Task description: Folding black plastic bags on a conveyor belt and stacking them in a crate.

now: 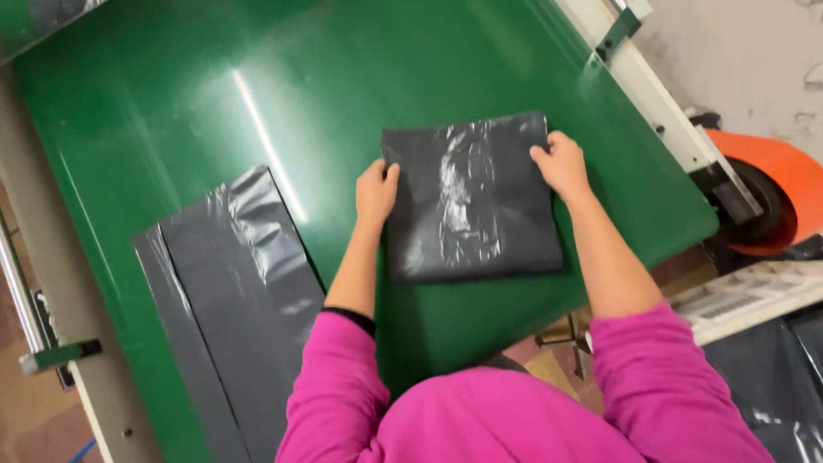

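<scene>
A folded stack of dark grey plastic bags (pixel 471 201) lies on the green table (pixel 214 103). My left hand (pixel 375 190) grips the stack's left edge. On the opposite edge, near the far corner, my right hand (pixel 561 163) is closed on the plastic. Both sleeves are bright pink.
A longer flat strip of grey plastic (pixel 227 291) lies on the table to the left, running off the near edge. An orange roll (pixel 776 171) on a machine stands at the right, past the table's white frame (pixel 651 86). More grey plastic (pixel 771 377) sits at lower right.
</scene>
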